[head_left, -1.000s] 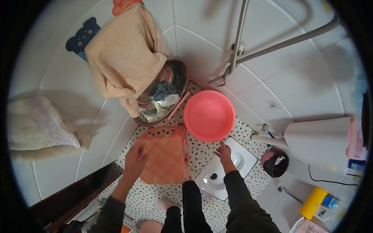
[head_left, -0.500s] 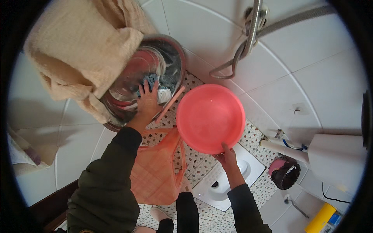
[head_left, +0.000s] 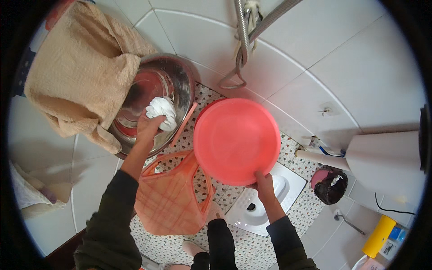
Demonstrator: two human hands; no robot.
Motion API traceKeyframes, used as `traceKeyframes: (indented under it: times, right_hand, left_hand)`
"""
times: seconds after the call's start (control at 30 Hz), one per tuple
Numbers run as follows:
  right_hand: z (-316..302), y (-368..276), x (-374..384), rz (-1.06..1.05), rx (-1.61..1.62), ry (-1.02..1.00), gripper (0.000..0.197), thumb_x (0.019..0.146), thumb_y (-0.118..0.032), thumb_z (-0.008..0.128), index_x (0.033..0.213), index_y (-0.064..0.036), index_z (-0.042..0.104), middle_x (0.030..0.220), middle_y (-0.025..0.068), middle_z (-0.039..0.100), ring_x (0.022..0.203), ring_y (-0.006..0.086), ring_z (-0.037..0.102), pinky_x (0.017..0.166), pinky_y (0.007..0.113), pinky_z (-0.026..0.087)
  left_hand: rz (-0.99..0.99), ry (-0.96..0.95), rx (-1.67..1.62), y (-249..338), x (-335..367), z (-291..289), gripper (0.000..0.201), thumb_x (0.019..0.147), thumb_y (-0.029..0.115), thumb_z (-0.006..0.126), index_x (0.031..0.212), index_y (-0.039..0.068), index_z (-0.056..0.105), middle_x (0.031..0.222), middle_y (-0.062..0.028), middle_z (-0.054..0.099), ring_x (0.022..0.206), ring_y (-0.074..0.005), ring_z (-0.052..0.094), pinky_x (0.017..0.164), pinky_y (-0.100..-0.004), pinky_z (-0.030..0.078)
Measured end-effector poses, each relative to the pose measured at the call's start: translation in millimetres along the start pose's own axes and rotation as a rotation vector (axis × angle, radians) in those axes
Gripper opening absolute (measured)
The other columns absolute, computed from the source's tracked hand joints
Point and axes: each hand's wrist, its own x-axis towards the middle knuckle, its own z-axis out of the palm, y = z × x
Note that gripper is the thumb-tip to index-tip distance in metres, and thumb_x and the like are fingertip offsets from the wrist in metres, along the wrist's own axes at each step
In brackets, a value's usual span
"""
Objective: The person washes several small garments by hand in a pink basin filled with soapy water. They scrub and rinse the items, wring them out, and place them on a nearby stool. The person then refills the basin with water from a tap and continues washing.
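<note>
My left hand (head_left: 147, 129) is closed on a bunched white cloth (head_left: 163, 112), held over the wide metal basin (head_left: 184, 85) at the left. My right hand (head_left: 264, 184) grips the near rim of a round pink plastic basin (head_left: 236, 137), thumb over the edge and fingers beneath. No contents show inside the pink basin, and it hangs above the floor between the metal basin and the squat toilet. The far-left side of the metal basin is hidden under a beige towel.
The beige towel (head_left: 81, 72) hangs at upper left. An orange-red plastic bag (head_left: 168, 200) stands before me. Right of it lies the white squat toilet (head_left: 288, 189), with a lined bin (head_left: 330, 191) beyond. A metal shower hose (head_left: 245, 49) hangs along the tiled wall.
My left hand has closed on the white cloth and lifted it; the blue-grey cloth beside it no longer shows. My right hand still holds the pink basin, nearly in place. The view has shifted slightly.
</note>
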Motion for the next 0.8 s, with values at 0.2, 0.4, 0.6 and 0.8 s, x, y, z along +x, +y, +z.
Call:
traceKeyframes:
  times: [0.2,0.4,0.6,0.8]
  right_hand:
    - [5.9,-19.7,-78.8,-0.015,-0.09,-0.033,0.042,0.093,-0.023,0.052,0.121,0.0085,0.052,0.096,0.0158,0.067,0.068,0.0228,0.069,0.056,0.032,0.06]
    - [-31.2,-56.9,-164.2,-0.088,-0.18,-0.104,0.037,0.091,-0.021,0.054,0.117,0.0063,0.054,0.094,0.0145,0.067,0.065,0.0212,0.068,0.053,0.032,0.058]
    - [-36.6,-60.5,-277.2,-0.174,-0.315,-0.328,0.039,0.089,-0.02,0.059,0.122,0.002,0.056,0.1,0.0113,0.067,0.074,0.0205,0.068,0.052,0.033,0.059]
    - [5.0,-14.6,-418.7,-0.11,-0.691,-0.734,0.044,0.092,-0.021,0.057,0.128,0.0011,0.049,0.107,0.0127,0.065,0.084,0.0237,0.069,0.062,0.037,0.06]
  left_hand:
    - [0.211,-0.413,0.073,29.8,-144.6,63.9,0.075,0.074,0.004,0.079,0.138,0.0,0.041,0.131,-0.0155,0.055,0.12,-0.0252,0.057,0.096,-0.0392,0.051]
    - [0.203,-0.22,0.438,90.8,-299.9,59.0,0.065,0.077,0.01,0.078,0.133,-0.002,0.047,0.114,-0.0139,0.059,0.103,-0.0213,0.06,0.088,-0.0321,0.051]
    - [-0.225,0.019,-0.178,44.5,-488.9,-95.6,0.053,0.082,0.016,0.077,0.126,0.001,0.053,0.104,-0.0087,0.06,0.085,-0.0161,0.06,0.068,-0.0296,0.052]
    - [-0.442,0.044,-0.379,12.3,-730.6,-181.9,0.095,0.084,0.051,0.072,0.152,0.007,0.023,0.128,-0.0129,0.055,0.106,-0.0204,0.06,0.078,-0.0325,0.053]
